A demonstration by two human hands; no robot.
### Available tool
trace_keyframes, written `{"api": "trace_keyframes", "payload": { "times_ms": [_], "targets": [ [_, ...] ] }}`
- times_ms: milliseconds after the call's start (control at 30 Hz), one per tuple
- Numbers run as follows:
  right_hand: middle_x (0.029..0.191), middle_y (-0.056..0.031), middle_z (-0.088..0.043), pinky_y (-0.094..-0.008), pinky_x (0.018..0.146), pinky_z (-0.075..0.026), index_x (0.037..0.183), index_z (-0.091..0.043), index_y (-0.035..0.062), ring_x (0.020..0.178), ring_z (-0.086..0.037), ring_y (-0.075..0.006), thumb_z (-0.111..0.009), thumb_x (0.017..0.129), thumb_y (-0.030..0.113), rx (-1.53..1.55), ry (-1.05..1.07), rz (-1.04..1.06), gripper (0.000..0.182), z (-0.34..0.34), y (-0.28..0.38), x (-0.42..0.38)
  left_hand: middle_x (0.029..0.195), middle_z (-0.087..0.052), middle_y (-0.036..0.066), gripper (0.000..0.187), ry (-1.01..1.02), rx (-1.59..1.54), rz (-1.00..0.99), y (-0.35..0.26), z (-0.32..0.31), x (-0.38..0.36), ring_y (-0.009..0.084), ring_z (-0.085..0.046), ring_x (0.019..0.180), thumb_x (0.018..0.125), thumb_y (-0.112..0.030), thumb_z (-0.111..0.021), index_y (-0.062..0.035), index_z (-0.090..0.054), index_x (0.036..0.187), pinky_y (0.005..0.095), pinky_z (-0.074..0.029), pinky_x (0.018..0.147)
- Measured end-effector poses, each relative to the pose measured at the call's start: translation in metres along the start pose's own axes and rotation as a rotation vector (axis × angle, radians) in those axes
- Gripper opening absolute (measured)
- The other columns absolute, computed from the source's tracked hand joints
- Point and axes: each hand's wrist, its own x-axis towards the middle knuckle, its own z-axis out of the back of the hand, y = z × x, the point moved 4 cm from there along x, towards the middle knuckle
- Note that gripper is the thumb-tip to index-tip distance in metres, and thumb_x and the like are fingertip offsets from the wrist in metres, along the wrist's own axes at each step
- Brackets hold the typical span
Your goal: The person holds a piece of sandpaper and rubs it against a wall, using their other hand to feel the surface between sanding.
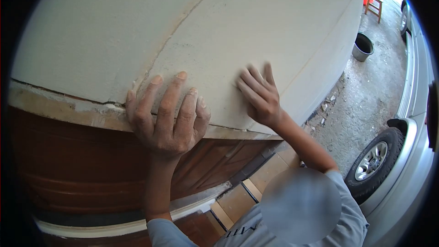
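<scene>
A pale plaster-like panel (219,32) fills the upper part of the head view, with a rough seam (173,31) running up across it. My left hand (169,116) rests over the panel's lower edge, fingers spread and pointing up, its fingertips dusted with pale powder. To its right, my right hand (259,95) is over the panel's surface, blurred by motion. Its fingers look stretched out, one apart from the others; what lies under them is hidden. A cracked gap (109,104) runs along the panel's bottom edge, partly behind my left hand.
Below the panel is brown wooden panelling (82,155). Beige floor tiles (238,201) lie farther down. At right, a vehicle's wheel (374,161) stands on rough concrete (347,110), with a dark bucket (363,48) and a wooden stool (374,5) beyond. Small rubble (324,107) lies along the wall.
</scene>
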Motion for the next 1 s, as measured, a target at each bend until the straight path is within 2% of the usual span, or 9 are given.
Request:
{"api": "trace_keyframes", "payload": {
  "times_ms": [133,267,367,467,567,700,767,933,1000],
  "targets": [
    [0.124,-0.0081,-0.055,-0.0520,0.109,-0.014,0.114,-0.059,0.0066,0.120,-0.048,-0.0239,-0.053,0.076,0.004,0.080,-0.017,0.104,0.038,0.010,0.029,0.090,0.104,-0.063,0.004,0.009,0.001,-0.009,0.003,0.000,-0.001,0.000,0.0273,-0.050,0.110,0.078,-0.021,-0.058,-0.0144,-0.063,0.081,0.0509,-0.029,0.102],
    [0.125,-0.0064,-0.055,-0.0521,0.109,-0.014,0.113,-0.060,0.0087,0.122,-0.047,-0.0225,-0.052,0.076,0.003,-0.017,0.080,-0.029,0.038,-0.001,-0.004,-0.032,0.102,-0.064,0.004,0.009,-0.042,-0.016,-0.004,0.001,-0.003,-0.001,0.0274,-0.051,0.109,0.078,-0.020,-0.057,-0.0143,-0.063,0.080,0.0513,-0.029,0.102],
    [0.124,-0.0063,-0.055,-0.0525,0.109,-0.013,0.112,-0.061,0.0085,0.121,-0.047,-0.0228,-0.052,0.075,0.002,-0.023,0.069,-0.031,0.038,-0.002,-0.004,-0.026,0.102,-0.064,0.003,0.008,-0.029,-0.005,-0.006,0.000,-0.001,0.000,0.0275,-0.051,0.109,0.077,-0.020,-0.057,-0.0144,-0.063,0.080,0.0517,-0.029,0.102],
    [0.124,-0.0064,-0.056,-0.0539,0.109,-0.014,0.112,-0.060,0.0080,0.120,-0.048,-0.0228,-0.054,0.073,0.002,0.019,0.015,0.072,0.040,0.010,0.020,0.071,0.102,-0.064,0.003,0.008,-0.008,0.005,0.021,0.000,-0.001,0.001,0.0278,-0.051,0.108,0.077,-0.020,-0.058,-0.0144,-0.063,0.080,0.0520,-0.029,0.102],
    [0.124,-0.0069,-0.056,-0.0549,0.108,-0.015,0.113,-0.059,0.0079,0.120,-0.049,-0.0235,-0.055,0.071,0.002,0.094,-0.050,0.105,0.043,0.012,0.029,0.105,0.101,-0.064,0.003,0.009,0.013,-0.014,0.014,0.000,0.001,0.001,0.0278,-0.051,0.108,0.077,-0.021,-0.058,-0.0145,-0.063,0.081,0.0520,-0.029,0.102],
    [0.119,-0.0083,-0.059,-0.0514,0.110,-0.013,0.109,-0.062,0.0073,0.118,-0.051,-0.0254,-0.055,0.075,0.001,-0.001,0.040,-0.067,0.035,-0.001,0.011,-0.012,0.102,-0.064,0.004,0.010,-0.027,-0.016,-0.004,0.000,-0.002,0.000,0.0279,-0.051,0.109,0.077,-0.021,-0.056,-0.0144,-0.062,0.081,0.0529,-0.028,0.102],
    [0.118,-0.0081,-0.060,-0.0515,0.110,-0.013,0.109,-0.062,0.0081,0.118,-0.051,-0.0250,-0.055,0.075,-0.001,0.054,-0.052,-0.016,0.035,-0.004,-0.002,-0.010,0.102,-0.064,0.003,0.010,-0.020,-0.016,-0.008,0.000,-0.001,0.000,0.0279,-0.051,0.109,0.078,-0.021,-0.056,-0.0144,-0.062,0.082,0.0532,-0.028,0.103],
    [0.127,-0.0084,-0.053,-0.0516,0.110,-0.014,0.119,-0.056,0.0087,0.122,-0.046,-0.0251,-0.055,0.074,-0.002,0.037,-0.192,0.068,0.046,0.022,0.000,0.108,0.102,-0.064,0.003,0.010,-0.003,-0.019,-0.002,0.000,-0.002,0.000,0.0276,-0.050,0.110,0.078,-0.021,-0.055,-0.0141,-0.062,0.082,0.0534,-0.027,0.104],
    [0.126,-0.0103,-0.054,-0.0520,0.109,-0.015,0.117,-0.057,0.0072,0.124,-0.044,-0.0265,-0.055,0.073,-0.003,0.052,-0.113,0.000,0.046,0.013,0.004,0.063,0.102,-0.064,0.003,0.010,-0.009,-0.022,-0.002,0.002,-0.002,-0.001,0.0275,-0.051,0.110,0.078,-0.021,-0.055,-0.0140,-0.062,0.082,0.0533,-0.027,0.104]
  ]
}}
